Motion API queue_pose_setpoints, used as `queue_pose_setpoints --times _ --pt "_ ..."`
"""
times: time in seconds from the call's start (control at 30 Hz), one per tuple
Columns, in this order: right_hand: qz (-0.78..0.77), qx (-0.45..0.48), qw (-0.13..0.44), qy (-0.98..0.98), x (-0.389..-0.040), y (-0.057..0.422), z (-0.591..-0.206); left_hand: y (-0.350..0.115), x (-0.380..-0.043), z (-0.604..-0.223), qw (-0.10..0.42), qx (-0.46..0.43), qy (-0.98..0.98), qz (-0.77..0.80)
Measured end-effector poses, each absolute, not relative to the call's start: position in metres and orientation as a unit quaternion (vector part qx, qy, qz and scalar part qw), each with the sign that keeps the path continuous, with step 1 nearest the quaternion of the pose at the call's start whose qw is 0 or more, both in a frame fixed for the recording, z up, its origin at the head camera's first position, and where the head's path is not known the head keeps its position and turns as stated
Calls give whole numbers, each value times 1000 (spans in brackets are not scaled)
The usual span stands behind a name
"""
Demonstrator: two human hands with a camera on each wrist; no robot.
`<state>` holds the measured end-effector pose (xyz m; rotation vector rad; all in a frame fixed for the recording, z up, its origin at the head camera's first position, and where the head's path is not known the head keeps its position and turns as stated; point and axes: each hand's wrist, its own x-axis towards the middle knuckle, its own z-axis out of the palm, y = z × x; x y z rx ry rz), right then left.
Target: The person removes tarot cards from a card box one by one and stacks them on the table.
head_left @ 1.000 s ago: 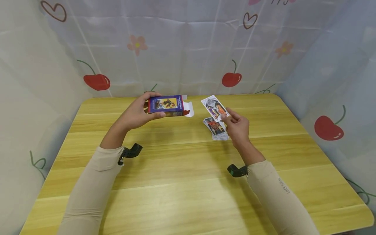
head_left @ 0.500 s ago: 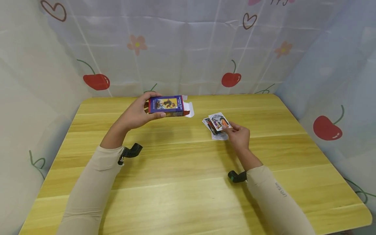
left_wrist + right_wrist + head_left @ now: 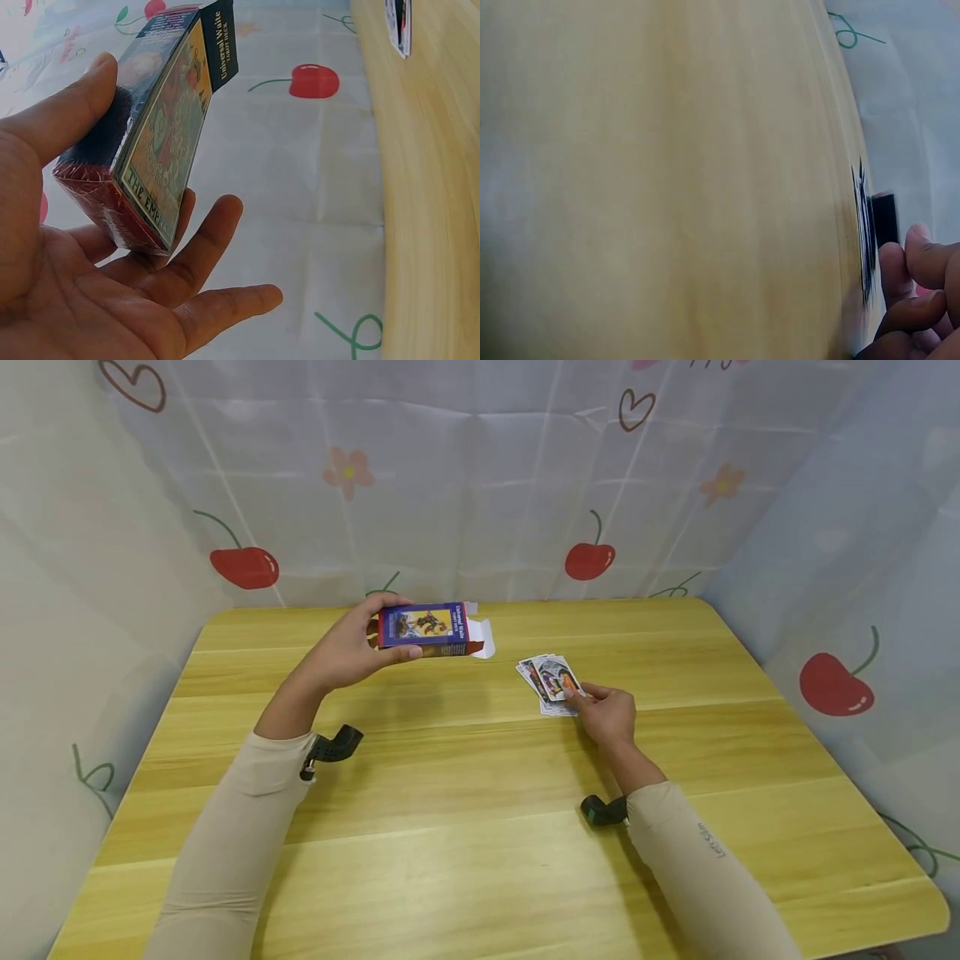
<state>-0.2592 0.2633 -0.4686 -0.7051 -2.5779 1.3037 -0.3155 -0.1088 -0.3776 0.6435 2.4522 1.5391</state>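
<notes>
Above the table my left hand (image 3: 348, 647) grips a blue and red tarot deck box (image 3: 423, 627), thumb along its near side. White flaps (image 3: 482, 639) stick out from the box's right end. In the left wrist view the box (image 3: 161, 127) is tilted, and its lower end faces the palm. My right hand (image 3: 609, 714) pinches one tarot card (image 3: 555, 677) by its near right corner, over a small loose pile of cards (image 3: 555, 709) on the table. The right wrist view has the card (image 3: 886, 219) edge-on, slightly apart from the pile (image 3: 864, 240).
The yellow wooden table (image 3: 450, 827) has rounded corners. A white curtain (image 3: 465, 510) printed with cherries, flowers and hearts hangs behind it, with more sheeting at both sides. Dark wrist cameras (image 3: 604, 811) sit on both forearms.
My right hand has lowered the card from above the pile's far side down over the pile, turning it to line up more nearly with the cards beneath. The left hand and box stay put.
</notes>
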Motion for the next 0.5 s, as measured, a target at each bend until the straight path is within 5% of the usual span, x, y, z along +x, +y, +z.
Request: queue_pose_setpoints --times 0.27,0.5 --pt "444 -222 61 -866 -259 262 -466 -109 -315 -377 87 216 822 520" --pt "533 -70 109 -836 -265 236 -435 -109 -314 -377 90 215 821 521"
